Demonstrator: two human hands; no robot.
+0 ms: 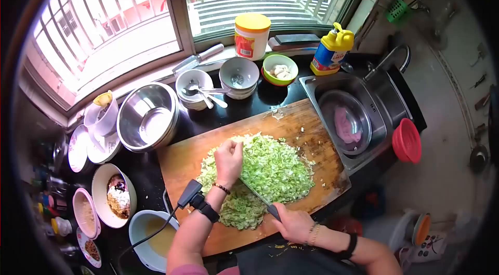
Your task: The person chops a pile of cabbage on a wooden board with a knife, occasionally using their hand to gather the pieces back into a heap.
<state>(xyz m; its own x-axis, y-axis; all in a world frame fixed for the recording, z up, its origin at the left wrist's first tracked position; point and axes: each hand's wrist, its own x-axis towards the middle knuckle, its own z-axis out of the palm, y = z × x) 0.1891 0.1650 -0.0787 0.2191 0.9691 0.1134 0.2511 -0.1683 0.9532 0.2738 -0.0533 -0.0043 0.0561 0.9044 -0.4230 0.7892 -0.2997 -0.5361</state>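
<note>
A broad heap of finely chopped green cabbage (275, 168) covers the middle of the wooden cutting board (182, 155). My right hand (295, 223) grips the black handle of a knife (253, 190), whose blade points up and left into the near part of the heap. Over the heap's left side is my left hand (228, 159), its fingers curled together; what they hold, if anything, is too small to make out. A black watch and a beaded bracelet are on my left wrist, with a cable running from a black device there.
Left of the board stand steel bowls (148, 116), a bowl of seasonings (114, 194) and a bowl of yellowish liquid (156, 238). Behind it are small bowls (239, 75) and a yellow-lidded tub (252, 36). The sink (358, 119) holds a basin; a red bowl (407, 140) sits beside it.
</note>
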